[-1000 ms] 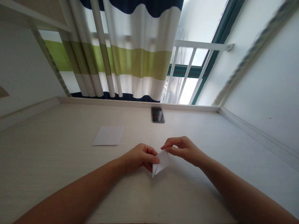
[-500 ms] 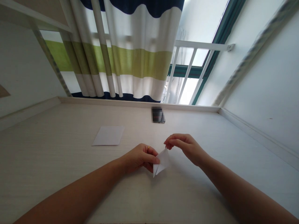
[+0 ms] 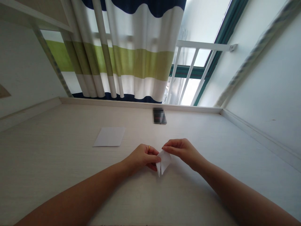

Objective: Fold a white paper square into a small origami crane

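A small folded white paper piece [image 3: 163, 163] is held just above the pale wooden table [image 3: 70, 175], its point turned down. My left hand [image 3: 142, 156], with a ring on one finger, pinches the paper's left edge. My right hand [image 3: 182, 150] pinches the paper's top corner between thumb and fingertips. Both hands meet near the middle of the table, close together.
A flat white sheet of paper [image 3: 109, 137] lies on the table to the back left. A small dark blurred object [image 3: 159, 115] sits by the table's far edge. Behind it hang a striped curtain [image 3: 131, 53] and a window with white bars [image 3: 188, 75].
My right hand came back down from slightly above onto the paper's top corner. The paper has turned so its point faces more straight down. The left hand has stayed in place.
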The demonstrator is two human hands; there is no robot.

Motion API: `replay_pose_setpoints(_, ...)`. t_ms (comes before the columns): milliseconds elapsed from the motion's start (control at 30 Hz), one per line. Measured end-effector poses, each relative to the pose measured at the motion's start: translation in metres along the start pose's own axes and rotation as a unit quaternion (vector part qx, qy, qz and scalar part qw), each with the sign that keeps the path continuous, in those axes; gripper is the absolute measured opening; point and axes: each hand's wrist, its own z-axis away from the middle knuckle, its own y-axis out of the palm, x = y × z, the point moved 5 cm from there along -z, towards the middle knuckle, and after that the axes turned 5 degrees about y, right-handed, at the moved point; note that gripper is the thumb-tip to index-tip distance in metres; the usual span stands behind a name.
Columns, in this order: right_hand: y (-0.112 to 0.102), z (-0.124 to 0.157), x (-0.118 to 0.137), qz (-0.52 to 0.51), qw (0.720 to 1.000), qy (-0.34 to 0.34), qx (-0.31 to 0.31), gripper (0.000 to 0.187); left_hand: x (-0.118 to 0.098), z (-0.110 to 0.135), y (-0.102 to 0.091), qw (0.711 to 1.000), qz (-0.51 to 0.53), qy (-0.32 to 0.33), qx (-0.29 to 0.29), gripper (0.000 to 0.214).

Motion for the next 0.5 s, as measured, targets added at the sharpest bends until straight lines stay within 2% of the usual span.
replay_pose_setpoints(200, -0.0007, 0.0011, -0.0004, -0.036, 0.999, 0.011, -0.006, 0.017, -0.0011, 0.0013, 0.0011, 1.0, 0.011, 0.002, 0.014, 0.019)
replay_pose_setpoints(500, -0.0016, 0.0037, -0.0002, -0.029, 0.999, 0.001, -0.036, 0.02, -0.0018, 0.002, 0.0024, 0.999, 0.022, -0.007, 0.031, 0.021)
